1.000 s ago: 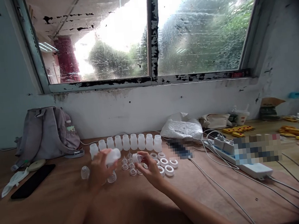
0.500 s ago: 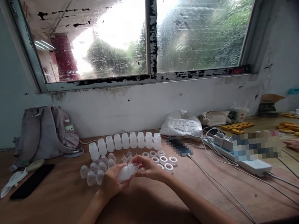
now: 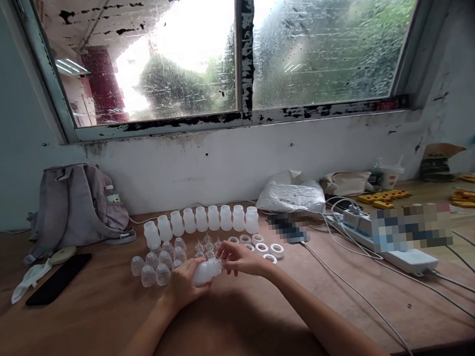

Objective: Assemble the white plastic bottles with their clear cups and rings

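Brown tabletop (image 3: 254, 340) below a window (image 3: 246, 58): the left hand (image 3: 184, 282) grips a whitish bottle (image 3: 205, 273), the right hand (image 3: 241, 258) curls by its neck (image 3: 216, 265), grip unclear

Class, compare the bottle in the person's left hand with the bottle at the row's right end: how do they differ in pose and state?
The held bottle is tipped over, its neck toward the right hand; the row-end bottle stands upright on the table. The left hand grips the held bottle and hides part of it, while no hand touches the row-end bottle. Both are whitish and cloudy.
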